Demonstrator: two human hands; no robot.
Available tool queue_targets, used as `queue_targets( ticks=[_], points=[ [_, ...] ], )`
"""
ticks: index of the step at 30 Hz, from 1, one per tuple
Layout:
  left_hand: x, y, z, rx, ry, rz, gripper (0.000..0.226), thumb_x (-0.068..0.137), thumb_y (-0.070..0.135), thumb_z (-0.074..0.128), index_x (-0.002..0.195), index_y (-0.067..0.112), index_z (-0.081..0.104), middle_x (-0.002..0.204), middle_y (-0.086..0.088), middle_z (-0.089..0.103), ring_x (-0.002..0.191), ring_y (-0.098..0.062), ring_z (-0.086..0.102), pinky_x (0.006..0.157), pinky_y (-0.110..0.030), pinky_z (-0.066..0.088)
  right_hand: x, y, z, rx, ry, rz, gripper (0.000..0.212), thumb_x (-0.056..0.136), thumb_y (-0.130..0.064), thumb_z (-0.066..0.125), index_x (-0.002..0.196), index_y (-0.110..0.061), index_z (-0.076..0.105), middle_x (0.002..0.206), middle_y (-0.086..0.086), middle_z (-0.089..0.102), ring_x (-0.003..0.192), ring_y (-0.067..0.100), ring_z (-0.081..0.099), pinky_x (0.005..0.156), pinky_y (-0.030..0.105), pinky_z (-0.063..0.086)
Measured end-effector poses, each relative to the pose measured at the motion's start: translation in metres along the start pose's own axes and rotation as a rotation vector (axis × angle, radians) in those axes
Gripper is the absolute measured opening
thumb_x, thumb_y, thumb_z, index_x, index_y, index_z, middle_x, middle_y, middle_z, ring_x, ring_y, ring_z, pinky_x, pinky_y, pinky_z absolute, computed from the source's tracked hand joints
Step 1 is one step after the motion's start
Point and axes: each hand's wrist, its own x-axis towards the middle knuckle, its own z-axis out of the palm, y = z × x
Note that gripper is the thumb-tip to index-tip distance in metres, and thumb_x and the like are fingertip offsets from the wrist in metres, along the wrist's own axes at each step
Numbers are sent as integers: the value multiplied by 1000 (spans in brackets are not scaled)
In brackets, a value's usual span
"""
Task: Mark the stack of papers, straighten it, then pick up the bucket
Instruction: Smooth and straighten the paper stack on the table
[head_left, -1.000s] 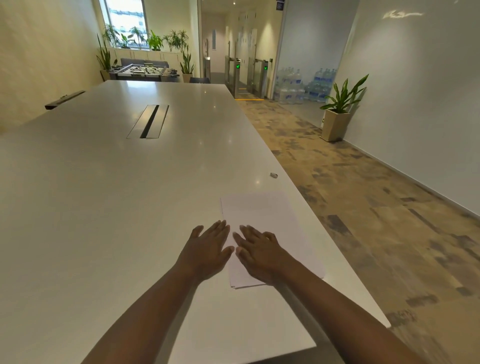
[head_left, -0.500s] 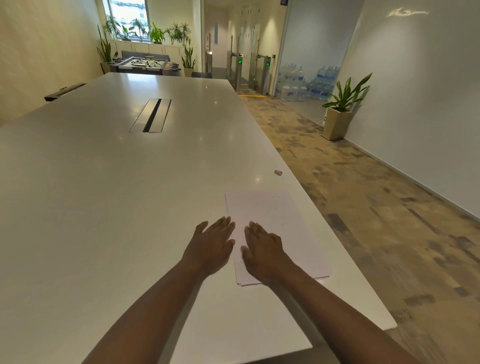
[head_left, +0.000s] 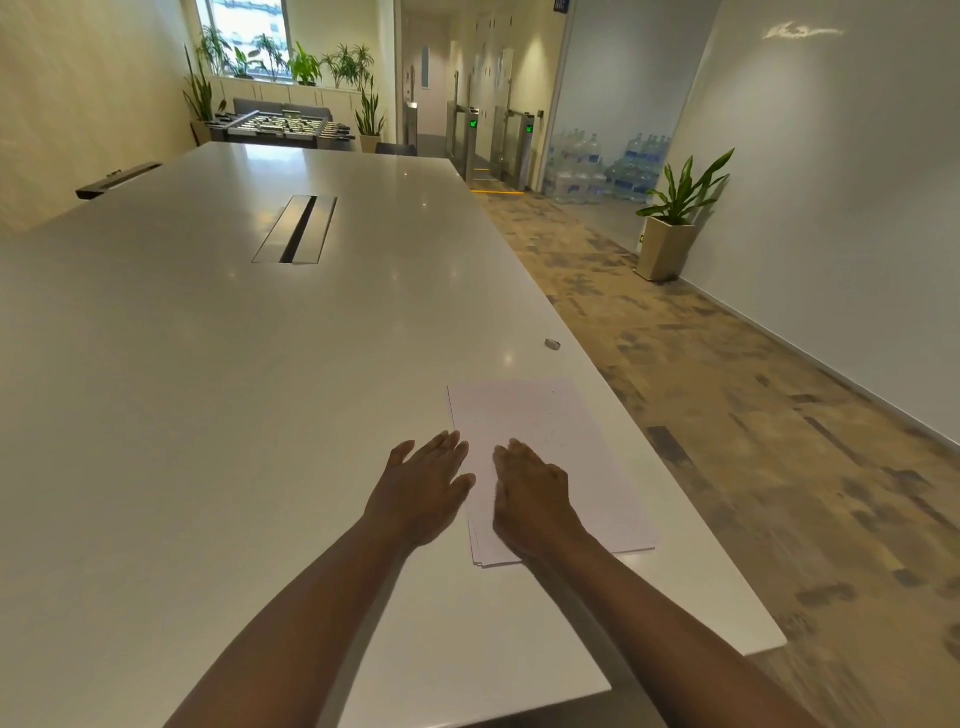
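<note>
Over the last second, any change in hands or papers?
Barely. The left hand and right hand edged slightly apart along the stack of papers, and the view tilted. Nothing gripped or released. Both hands stay flat, stack in place, its near edges still fanned.

paper stack status

stack of papers (head_left: 550, 457) is white, lying flat on the white table (head_left: 208, 415) near its right edge. sheets are slightly fanned at the near left corner, edges not flush. top sheet looks blank apart from faint specks. near left part is hidden under a hand. no bucket in view.
</note>
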Motion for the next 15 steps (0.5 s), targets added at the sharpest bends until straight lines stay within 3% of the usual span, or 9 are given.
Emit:
queue_targets(
  ticks=[2, 3, 5, 8, 10, 12, 15],
  points=[
    [1, 0, 0, 3, -6, -1, 61, 101, 52, 28, 156, 25, 23, 164, 9, 14, 149, 0, 5, 121, -36, -1, 1, 5, -2, -2, 56, 105, 61, 99, -12, 41, 157, -13, 25, 166, 10, 19, 155, 22, 13, 122, 42, 14],
    [1, 0, 1, 7, -9, 0, 62, 100, 53, 28, 156, 25, 23, 164, 9, 14, 149, 0, 5, 121, -36, -1, 0, 6, -1, -20, 78, 112, 58, 101, -18, 40, 157, -13, 25, 166, 10, 20, 155, 23, 14, 122, 43, 15],
    [1, -1, 1, 14, -4, 6, 65, 99, 56, 26, 156, 25, 23, 164, 8, 16, 149, -1, 6, 121, -36, 0, -3, 4, 0, -56, 70, 29, 59, 105, -45, 28, 156, -15, 26, 166, 10, 21, 154, 23, 15, 121, 44, 16],
    [0, 0, 1, 23, 9, 12, 65, 98, 55, 25, 155, 24, 25, 163, 7, 18, 150, -2, 8, 121, -36, 2, -5, 4, 3, -95, -2, -35, 86, 92, -70, 7, 158, -18, 24, 167, 10, 18, 155, 23, 11, 121, 44, 16],
    [0, 0, 0, 23, 9, 8, 62, 100, 52, 30, 155, 23, 25, 163, 7, 17, 150, -2, 8, 121, -36, 3, 2, 19, 0, -110, 41, 58, 78, 95, -62, 12, 158, -17, 25, 166, 13, 19, 154, 25, 14, 120, 45, 18],
    [0, 0, 0, 21, 14, 10, 63, 99, 53, 29, 155, 23, 26, 163, 7, 18, 150, -2, 9, 121, -36, 3, 10, 36, -10, -144, 103, 221, 61, 103, -41, 27, 157, -13, 25, 165, 17, 19, 154, 29, 15, 120, 46, 19],
    [0, 0, 0, 21, 8, 12, 64, 98, 54, 27, 155, 24, 26, 163, 7, 18, 149, -2, 9, 121, -36, 3, 13, 48, -23, -205, 149, 311, 57, 103, -22, 33, 157, -9, 21, 166, 17, 15, 155, 28, 12, 121, 45, 18]
  ],
)
